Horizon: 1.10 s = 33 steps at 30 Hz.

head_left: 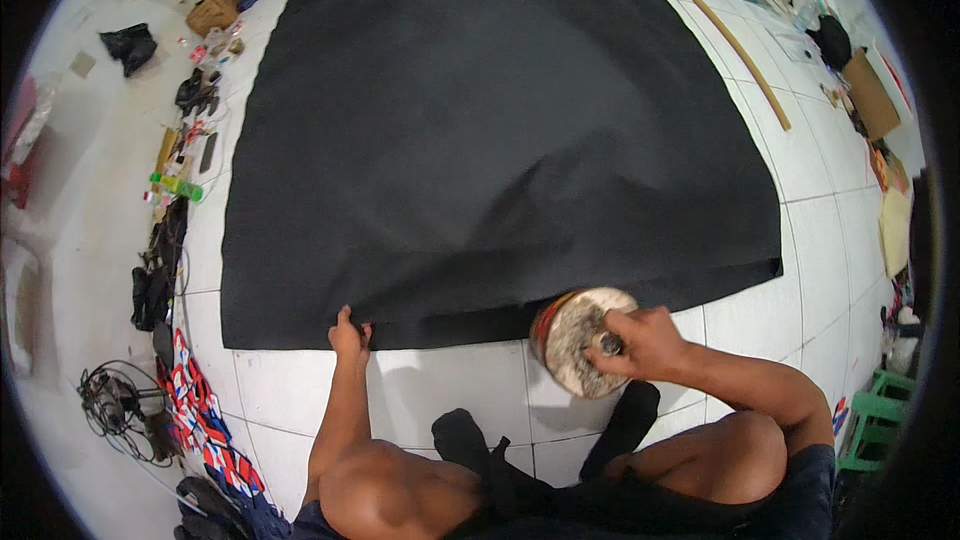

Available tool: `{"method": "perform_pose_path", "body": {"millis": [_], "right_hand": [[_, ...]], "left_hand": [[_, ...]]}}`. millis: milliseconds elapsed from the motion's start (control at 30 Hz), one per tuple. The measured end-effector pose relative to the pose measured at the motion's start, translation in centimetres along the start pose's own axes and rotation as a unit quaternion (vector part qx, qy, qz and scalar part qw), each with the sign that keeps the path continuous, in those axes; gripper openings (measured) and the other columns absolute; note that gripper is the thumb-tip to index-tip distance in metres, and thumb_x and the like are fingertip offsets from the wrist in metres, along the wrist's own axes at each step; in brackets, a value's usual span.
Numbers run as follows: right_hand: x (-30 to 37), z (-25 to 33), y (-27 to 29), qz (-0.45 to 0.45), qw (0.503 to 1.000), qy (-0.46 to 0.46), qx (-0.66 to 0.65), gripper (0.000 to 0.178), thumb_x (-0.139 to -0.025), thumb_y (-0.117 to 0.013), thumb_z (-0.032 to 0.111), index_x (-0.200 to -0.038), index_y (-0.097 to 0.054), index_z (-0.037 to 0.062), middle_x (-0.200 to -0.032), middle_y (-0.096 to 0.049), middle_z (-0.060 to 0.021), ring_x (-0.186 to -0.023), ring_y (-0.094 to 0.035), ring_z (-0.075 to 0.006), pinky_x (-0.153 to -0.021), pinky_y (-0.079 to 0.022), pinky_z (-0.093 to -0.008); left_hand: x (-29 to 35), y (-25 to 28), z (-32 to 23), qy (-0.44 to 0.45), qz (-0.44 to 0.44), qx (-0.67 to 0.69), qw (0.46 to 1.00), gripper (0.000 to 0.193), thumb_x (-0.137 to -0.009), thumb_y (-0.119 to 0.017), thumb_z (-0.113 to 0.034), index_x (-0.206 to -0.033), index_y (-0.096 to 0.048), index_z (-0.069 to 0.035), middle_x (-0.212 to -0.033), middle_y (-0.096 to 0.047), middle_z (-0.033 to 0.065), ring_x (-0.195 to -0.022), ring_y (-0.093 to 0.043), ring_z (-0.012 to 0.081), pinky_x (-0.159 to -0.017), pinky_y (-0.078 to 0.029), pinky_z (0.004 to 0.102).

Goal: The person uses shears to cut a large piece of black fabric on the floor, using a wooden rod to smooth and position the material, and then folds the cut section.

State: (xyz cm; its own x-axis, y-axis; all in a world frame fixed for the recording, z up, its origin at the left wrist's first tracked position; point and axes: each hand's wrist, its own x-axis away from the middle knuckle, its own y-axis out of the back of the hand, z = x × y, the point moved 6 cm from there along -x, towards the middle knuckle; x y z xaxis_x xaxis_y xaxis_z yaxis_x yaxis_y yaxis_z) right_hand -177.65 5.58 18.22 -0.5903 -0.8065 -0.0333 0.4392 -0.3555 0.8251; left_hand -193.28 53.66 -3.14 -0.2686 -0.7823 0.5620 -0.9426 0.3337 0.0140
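Observation:
A large black sheet of fabric or leather-like material lies spread over the floor in front of me. Its near edge has a narrow strip that looks folded over, with creases rising right of the middle. My left hand is closed on that near edge, toward the left corner, thumb on top. My right hand grips the top of a round, drum-shaped can with a worn whitish top and reddish-orange side. A dark knob or stub shows beside the fingers. The can is tilted against the sheet's near edge; its underside is hidden.
White floor tiles show around the sheet. A long tan pole lies at the far right. Bottles, bags and a coil of cables line the left wall. A green stool stands at the right. My feet are close to the can.

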Motion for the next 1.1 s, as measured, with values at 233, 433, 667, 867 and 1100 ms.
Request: {"method": "perform_pose_path", "body": {"millis": [233, 433, 667, 867, 1100], "right_hand": [[5.0, 0.2, -5.5, 0.193, 0.968, -0.076, -0.139, 0.045, -0.088, -0.062, 0.047, -0.102, -0.054, 0.0057, -0.064, -0.063, -0.0167, -0.06, -0.067, -0.0356, -0.054, -0.053, -0.0465], [5.6, 0.3, -6.8, 0.179, 0.975, 0.039, -0.125, 0.044, -0.085, -0.068, 0.048, -0.096, -0.054, 0.0074, -0.068, -0.062, -0.0156, -0.067, -0.066, -0.0345, -0.062, -0.052, -0.047], [3.1, -9.9, -2.7, 0.012, 0.909, -0.108, -0.402, 0.042, -0.086, -0.073, 0.044, -0.092, -0.066, 0.0034, -0.077, -0.065, -0.008, -0.07, -0.064, -0.0168, -0.06, -0.052, -0.0324], [26.5, -35.5, 5.7, -0.325, 0.687, -0.65, 0.006, 0.036, -0.086, -0.066, 0.031, -0.078, -0.065, -0.0045, -0.068, -0.064, -0.0152, -0.058, -0.063, -0.0251, -0.055, -0.05, -0.0381], [30.4, -41.4, 5.3, -0.414, 0.612, -0.659, -0.14, 0.033, -0.084, -0.062, 0.026, -0.103, -0.059, -0.0007, -0.086, -0.064, -0.0112, -0.066, -0.062, -0.021, -0.056, -0.052, -0.0346]], "left_hand": [[-2.3, 1.6, 3.0, -0.013, 0.044, -0.09, 0.995, 0.051, -0.088, -0.071, -0.035, -0.113, -0.055, 0.007, -0.088, -0.06, 0.0145, -0.066, -0.057, 0.0223, -0.058, -0.057, 0.0348], [-6.1, 4.1, 3.7, 0.046, 0.113, -0.017, 0.992, 0.042, -0.09, -0.071, -0.03, -0.118, -0.059, -0.002, -0.117, -0.062, 0.0085, -0.093, -0.06, 0.0197, -0.085, -0.051, 0.032], [-5.0, 2.2, 4.6, 0.062, 0.138, -0.031, 0.988, 0.034, -0.093, -0.066, -0.033, -0.114, -0.063, -0.006, -0.112, -0.065, 0.0049, -0.094, -0.06, 0.0179, -0.085, -0.05, 0.031], [-2.3, -0.2, 4.1, 0.087, 0.148, -0.129, 0.977, 0.038, -0.096, -0.06, -0.038, -0.119, -0.06, -0.008, -0.11, -0.062, 0.0021, -0.086, -0.054, 0.0146, -0.078, -0.042, 0.0288], [-4.1, 2.8, 2.3, 0.063, 0.102, -0.153, 0.981, 0.043, -0.093, -0.064, -0.042, -0.118, -0.059, -0.007, -0.108, -0.06, 0.0034, -0.079, -0.053, 0.0159, -0.067, -0.043, 0.03]]}}
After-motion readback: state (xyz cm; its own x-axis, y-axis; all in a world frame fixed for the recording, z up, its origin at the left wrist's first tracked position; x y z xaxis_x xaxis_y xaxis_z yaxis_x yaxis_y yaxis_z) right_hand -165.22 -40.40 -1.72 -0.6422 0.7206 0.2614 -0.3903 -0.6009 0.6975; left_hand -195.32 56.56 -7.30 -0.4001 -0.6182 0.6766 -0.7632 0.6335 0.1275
